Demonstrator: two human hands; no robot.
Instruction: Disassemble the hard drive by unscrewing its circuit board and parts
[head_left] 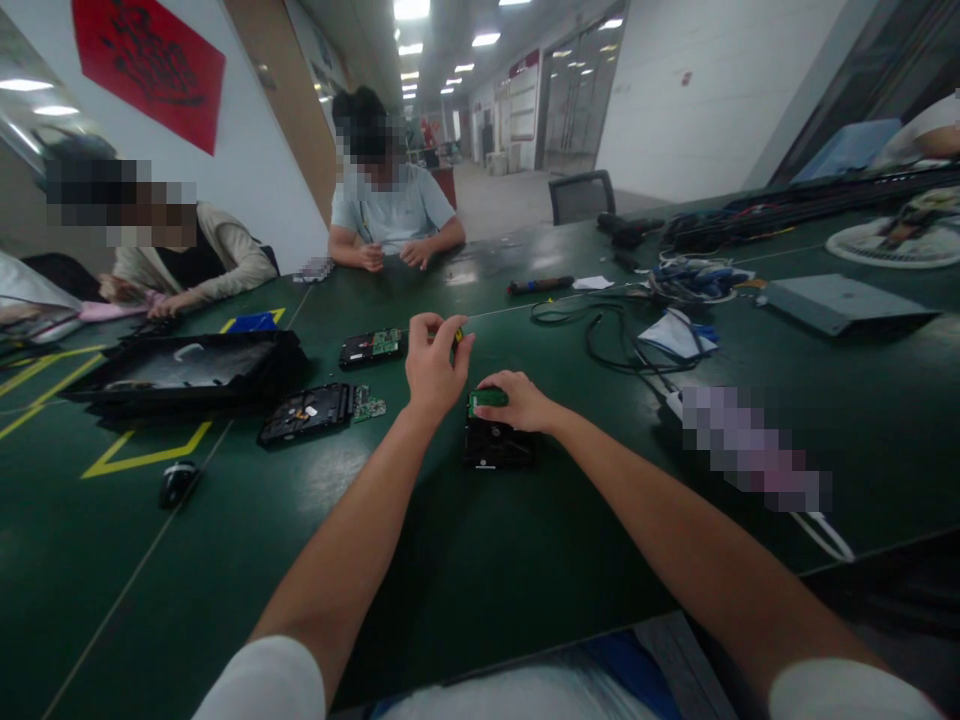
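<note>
So at the left of the frame there's a shallow black rectangular plastic tray (180, 398) with a small pale curved piece (189, 350) in it, can't really make out what else. Just right of that, a flat black hard drive (307, 416) with a bare green circuit board (370, 404) by its right end, and above those a second black drive (371, 347) with green on top. Mid-frame, the left hand (437, 368) is raised, fingertips pinched on a small black-and-yellow piece (457, 340), up and left of the boxy black hard drive (499, 448) at the centre. That one's long axis looks to run up the frame, far end hidden. The right hand (519, 400) is way nearer, over that far end, thumb and fingers closed on a rounded green piece (491, 398), can't tell if it's touching the drive
</note>
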